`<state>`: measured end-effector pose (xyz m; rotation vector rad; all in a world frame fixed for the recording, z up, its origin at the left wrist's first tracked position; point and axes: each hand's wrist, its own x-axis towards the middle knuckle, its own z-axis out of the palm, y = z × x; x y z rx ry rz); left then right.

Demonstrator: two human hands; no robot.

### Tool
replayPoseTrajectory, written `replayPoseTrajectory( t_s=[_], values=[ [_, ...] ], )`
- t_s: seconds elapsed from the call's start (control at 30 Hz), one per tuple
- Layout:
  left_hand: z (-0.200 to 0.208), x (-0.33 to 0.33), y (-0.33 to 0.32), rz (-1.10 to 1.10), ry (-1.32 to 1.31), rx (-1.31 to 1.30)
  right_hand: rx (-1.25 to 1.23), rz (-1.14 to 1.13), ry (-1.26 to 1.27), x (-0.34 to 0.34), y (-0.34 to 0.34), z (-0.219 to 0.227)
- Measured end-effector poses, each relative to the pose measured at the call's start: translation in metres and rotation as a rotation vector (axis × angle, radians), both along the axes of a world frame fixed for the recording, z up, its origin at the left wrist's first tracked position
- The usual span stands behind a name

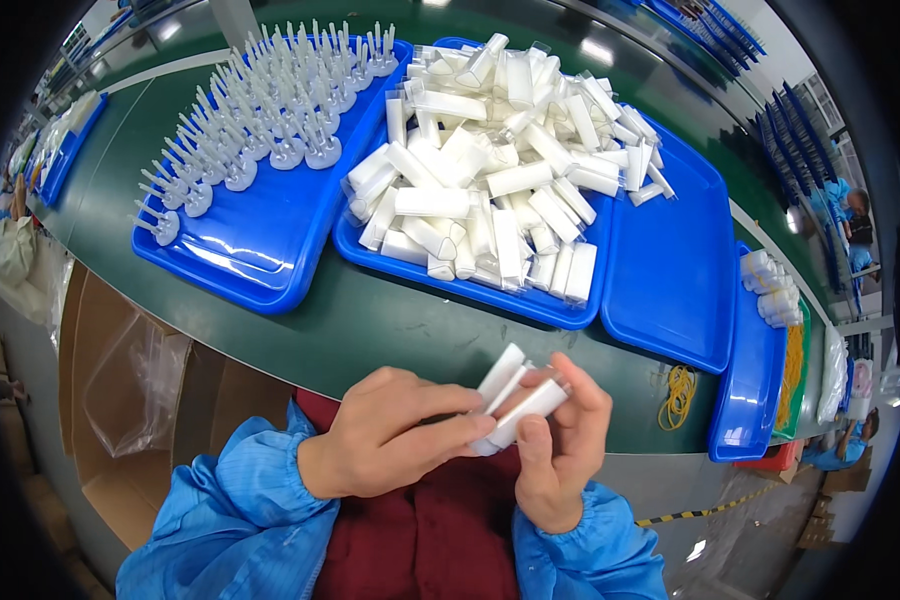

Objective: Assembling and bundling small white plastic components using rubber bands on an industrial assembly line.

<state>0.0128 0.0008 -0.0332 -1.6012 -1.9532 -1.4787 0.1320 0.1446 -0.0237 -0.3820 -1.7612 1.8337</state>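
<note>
In front of my chest, my two hands hold a few slim white packs [533, 409] in clear film. My left hand [395, 432] grips them from the left, its fingers bent over their near end. The thumb and fingers of my right hand [567, 440] close on their other side. The packs stand tilted side by side, with a gap between them; their lower ends are partly hidden by my fingers. Just beyond, a blue tray [450, 288] carries a large heap of similar white packs [432, 203].
Far left, a blue tray [232, 250] holds rows of translucent pronged pieces [286, 150] on round bases. Another blue tray [665, 290] adjoins the heap on the right. Yellow rubber bands [678, 398] lie on the green table [370, 345]. Below left stands an open cardboard box [120, 470].
</note>
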Motion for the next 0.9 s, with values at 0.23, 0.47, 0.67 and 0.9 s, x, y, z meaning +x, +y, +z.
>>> replayPoseTrajectory(
  t_s=[0.23,0.47,0.67,0.9],
  values=[
    [-0.016,-0.008,-0.006,0.112,-0.004,0.025,1.161,-0.066,-0.144,-0.088,0.053,0.026],
    [-0.016,-0.011,-0.010,0.098,-0.009,-0.116,1.163,-0.116,-0.193,-0.087,0.073,0.016],
    [-0.012,-0.009,-0.003,0.014,-0.013,-0.197,0.944,0.061,-0.148,-0.040,0.046,0.032],
    [-0.012,-0.010,0.001,-0.039,0.031,-0.276,0.752,0.170,-0.234,-0.023,0.054,0.026]
  ],
)
